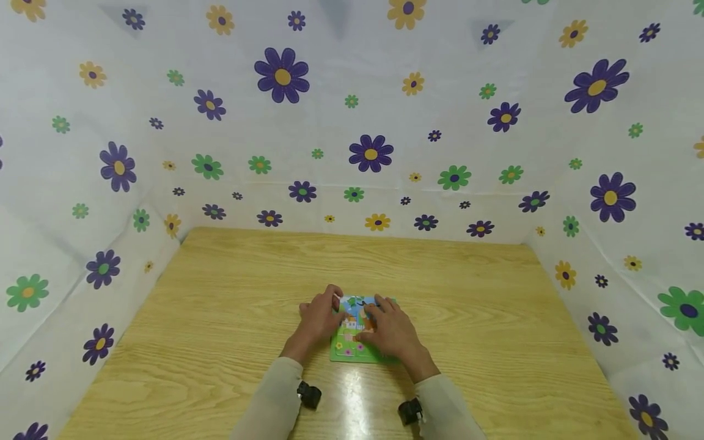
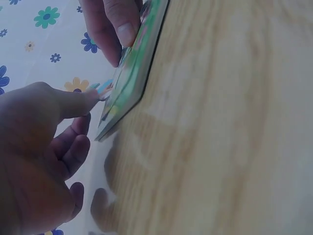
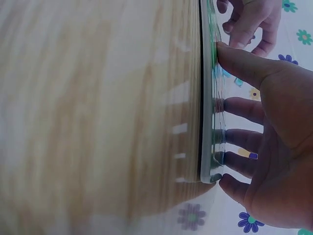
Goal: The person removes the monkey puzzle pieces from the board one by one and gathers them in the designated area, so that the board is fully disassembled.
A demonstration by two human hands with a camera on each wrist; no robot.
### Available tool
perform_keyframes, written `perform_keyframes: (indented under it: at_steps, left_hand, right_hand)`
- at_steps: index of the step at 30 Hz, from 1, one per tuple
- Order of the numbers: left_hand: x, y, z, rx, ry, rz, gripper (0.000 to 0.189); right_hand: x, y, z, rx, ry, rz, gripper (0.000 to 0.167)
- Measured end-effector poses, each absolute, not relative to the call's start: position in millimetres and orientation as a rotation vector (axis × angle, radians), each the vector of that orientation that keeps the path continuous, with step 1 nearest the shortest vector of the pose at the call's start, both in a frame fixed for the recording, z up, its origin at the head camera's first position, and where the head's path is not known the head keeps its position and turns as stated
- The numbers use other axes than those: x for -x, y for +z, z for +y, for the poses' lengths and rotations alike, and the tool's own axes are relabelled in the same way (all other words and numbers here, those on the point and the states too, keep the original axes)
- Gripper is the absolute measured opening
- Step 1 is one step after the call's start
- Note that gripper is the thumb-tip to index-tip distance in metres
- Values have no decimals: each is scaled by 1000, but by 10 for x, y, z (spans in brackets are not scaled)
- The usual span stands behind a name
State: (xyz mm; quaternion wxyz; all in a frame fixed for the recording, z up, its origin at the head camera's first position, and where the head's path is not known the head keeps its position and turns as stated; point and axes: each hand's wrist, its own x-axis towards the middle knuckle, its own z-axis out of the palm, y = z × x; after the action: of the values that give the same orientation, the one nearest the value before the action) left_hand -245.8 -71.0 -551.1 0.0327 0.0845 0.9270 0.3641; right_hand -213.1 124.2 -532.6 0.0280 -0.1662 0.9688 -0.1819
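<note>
A jigsaw puzzle board [image 1: 343, 358] with a green border and a picture of a house, flowers and blue sky lies flat on the table. My left hand [image 1: 318, 318] is at its left side, other fingers curled. In the left wrist view, a small tilted puzzle piece [image 2: 104, 87] shows at the left thumb's tip; the index finger's grip is mostly hidden. Over the board's right half, my right hand [image 1: 395, 330] rests with spread fingers. Its fingertips [image 3: 232, 136] touch the puzzle surface in the right wrist view, with the thumb nearer the front edge.
The wooden table [image 1: 220, 275] extends around the board. White cloth walls [image 1: 330, 122] with printed flowers enclose the back and both sides. Black wrist cameras [image 1: 310, 396] are strapped over the pale sleeves [image 1: 272, 397].
</note>
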Motion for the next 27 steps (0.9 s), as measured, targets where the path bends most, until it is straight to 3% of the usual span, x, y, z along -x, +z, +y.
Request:
perform_keyframes:
  at_steps: [27]
  left_hand:
    - [2478, -5607, -1349, -42, 1237, 2882, 32]
  right_hand:
    - [2108, -5352, 1295, 514, -562, 2963, 55]
